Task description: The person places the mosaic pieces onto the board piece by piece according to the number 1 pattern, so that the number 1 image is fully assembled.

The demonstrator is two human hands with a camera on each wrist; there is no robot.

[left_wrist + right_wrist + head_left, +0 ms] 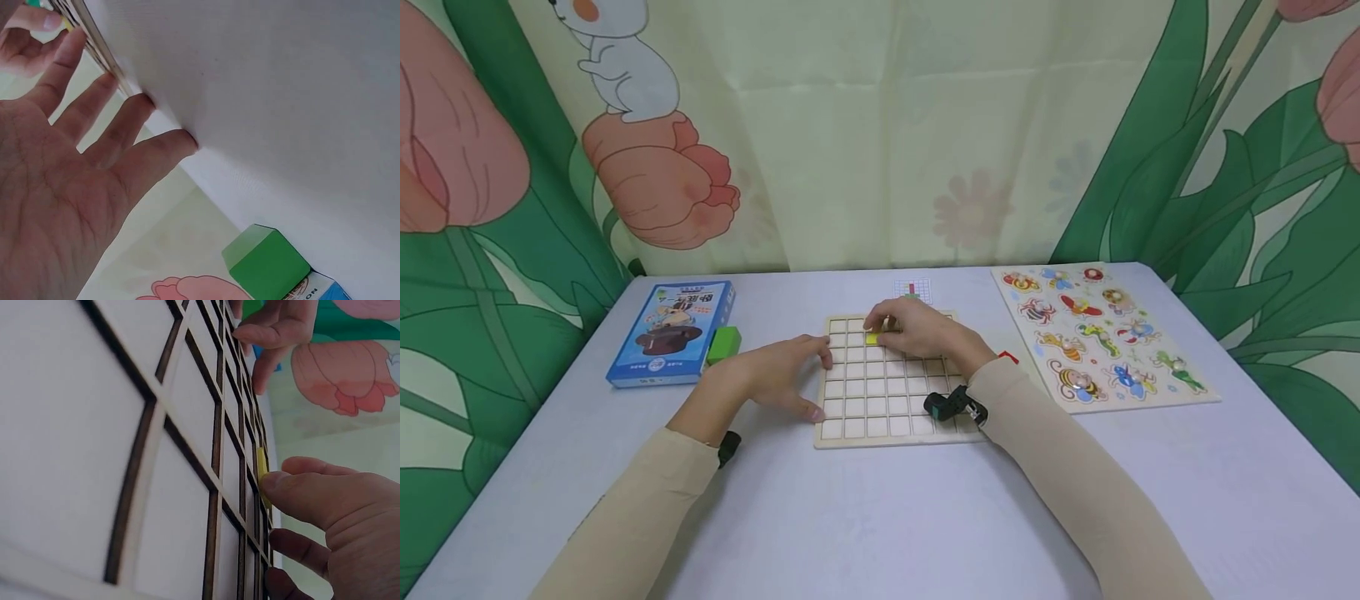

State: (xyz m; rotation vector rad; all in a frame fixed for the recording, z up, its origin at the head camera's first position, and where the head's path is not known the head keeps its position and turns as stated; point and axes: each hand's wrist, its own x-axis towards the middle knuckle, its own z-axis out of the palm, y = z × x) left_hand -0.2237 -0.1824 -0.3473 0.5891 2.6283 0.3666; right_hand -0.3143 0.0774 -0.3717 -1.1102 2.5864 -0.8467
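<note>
A wooden grid board [877,406] with many square cells lies on the table. My right hand [917,327] is over its upper part and pinches a small flat yellow tile [872,339] at the grid. In the right wrist view the thumb presses on the yellow tile [262,464], close against the grid bars; the index finger is partly hidden behind. My left hand [784,375] rests along the board's left edge, fingers spread. The left wrist view shows the same left hand [69,175] with fingertips against the board's side and the table.
A blue box [673,333] lies at the left, with a green block [724,343] beside it. Behind the board is a small grid-pattern card [913,288]. An insect picture board [1101,333] lies right. Something red [1009,357] shows near the right wrist.
</note>
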